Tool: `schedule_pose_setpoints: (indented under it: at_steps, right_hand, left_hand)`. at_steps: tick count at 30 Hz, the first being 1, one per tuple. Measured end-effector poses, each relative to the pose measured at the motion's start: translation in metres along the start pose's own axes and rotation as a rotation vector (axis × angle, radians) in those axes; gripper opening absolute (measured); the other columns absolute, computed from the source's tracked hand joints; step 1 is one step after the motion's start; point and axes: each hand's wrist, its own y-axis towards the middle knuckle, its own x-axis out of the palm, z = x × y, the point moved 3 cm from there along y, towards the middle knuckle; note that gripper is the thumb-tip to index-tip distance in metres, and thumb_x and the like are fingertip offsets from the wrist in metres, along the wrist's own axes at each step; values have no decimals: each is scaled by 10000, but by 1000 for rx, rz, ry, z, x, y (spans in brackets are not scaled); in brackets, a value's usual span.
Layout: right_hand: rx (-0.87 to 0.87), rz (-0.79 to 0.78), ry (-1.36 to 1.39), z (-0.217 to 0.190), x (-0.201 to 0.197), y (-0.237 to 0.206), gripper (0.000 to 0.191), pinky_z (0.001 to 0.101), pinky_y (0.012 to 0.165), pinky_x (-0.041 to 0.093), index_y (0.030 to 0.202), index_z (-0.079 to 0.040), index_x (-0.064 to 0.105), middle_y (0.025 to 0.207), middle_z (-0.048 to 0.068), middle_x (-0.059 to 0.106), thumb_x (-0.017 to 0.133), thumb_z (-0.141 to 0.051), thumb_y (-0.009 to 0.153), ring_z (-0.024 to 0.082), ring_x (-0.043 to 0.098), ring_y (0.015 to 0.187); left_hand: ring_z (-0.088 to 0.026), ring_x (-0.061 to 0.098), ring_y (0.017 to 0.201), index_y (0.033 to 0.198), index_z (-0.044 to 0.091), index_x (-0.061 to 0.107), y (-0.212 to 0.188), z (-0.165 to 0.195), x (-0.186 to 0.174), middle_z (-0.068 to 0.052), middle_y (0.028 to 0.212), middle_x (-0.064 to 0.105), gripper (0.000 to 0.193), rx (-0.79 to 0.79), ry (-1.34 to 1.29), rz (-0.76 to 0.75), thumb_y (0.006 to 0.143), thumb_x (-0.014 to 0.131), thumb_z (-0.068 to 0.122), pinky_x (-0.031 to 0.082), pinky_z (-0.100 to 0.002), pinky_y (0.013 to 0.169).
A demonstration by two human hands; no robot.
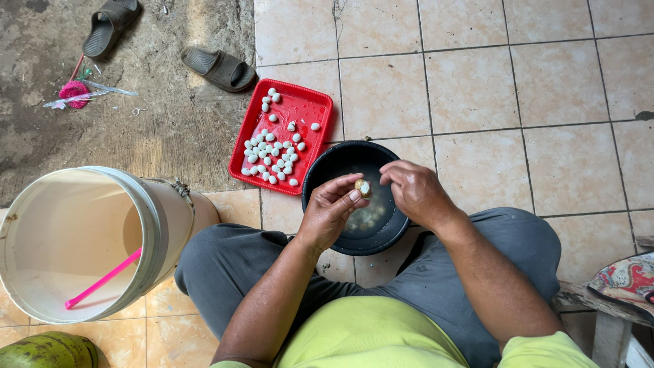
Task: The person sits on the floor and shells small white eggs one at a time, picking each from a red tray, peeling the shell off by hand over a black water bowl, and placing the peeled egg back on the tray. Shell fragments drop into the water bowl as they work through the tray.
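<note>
Left hand (pixel 332 208) pinches a small half-peeled egg (pixel 363 187) over the black bowl (pixel 320 170); right hand (pixel 414 191) curled narrow beside it, fingertips hidden. Bowl contents murky. Peeled eggs (pixel 272 153) on red tray (pixel 310 109).

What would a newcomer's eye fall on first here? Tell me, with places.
The bright red plastic tray of small white peeled eggs, upper centre on the tiled floor. Just below, the left hand holds a small egg over a round black bowl, with the right hand beside it.
</note>
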Motion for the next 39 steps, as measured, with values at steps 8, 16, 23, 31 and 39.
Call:
schedule_pose_setpoints:
  at_steps: [8, 16, 23, 31, 39]
  right_hand:
    - [419, -55, 520, -14, 9, -2, 147, 256, 735, 623, 1050, -1, 695, 934, 89, 765, 700, -62, 916, 134, 751, 848]
    - [302, -5, 296, -25, 6, -1, 136, 293, 674, 633, 1052, 7, 700, 924, 123, 776, 689, -39, 925, 167, 790, 816]
    - [250, 7, 241, -24, 3, 1, 102, 300, 659, 624, 1000, -19, 673, 855, 108, 760, 707, -23, 904, 187, 785, 788]
    - [317, -16, 282, -21, 3, -2, 105, 325, 619, 584, 953, -36, 646, 726, 87, 700, 704, -19, 867, 173, 737, 675]
    - [213, 45, 173, -7, 3, 3, 111, 375, 643, 558, 967, -24, 642, 866, 143, 703, 665, 8, 864, 285, 718, 742]
  left_hand:
    - [-159, 690, 1064, 1261, -5, 692, 0, 6, 9, -95, 1186, 709, 324, 201, 256, 88, 941, 739, -10, 584, -327, 971]
    - [-223, 705, 1097, 1122, 36, 735, -15, 29, 42, -123, 1120, 719, 283, 673, 948, 126, 863, 792, -62, 585, -319, 914]
    - [-252, 709, 1060, 1126, 63, 733, -19, 34, 54, -121, 1097, 708, 357, 776, 1152, 122, 809, 780, -95, 575, -341, 883]
    - [-220, 694, 1076, 1137, 19, 712, -15, 16, 31, -135, 1151, 694, 303, 619, 850, 105, 860, 765, -93, 588, -312, 901]
    - [-218, 700, 1082, 1300, -46, 639, 7, -12, -2, -127, 1199, 703, 271, 173, 14, 32, 1035, 617, 5, 594, -383, 984]
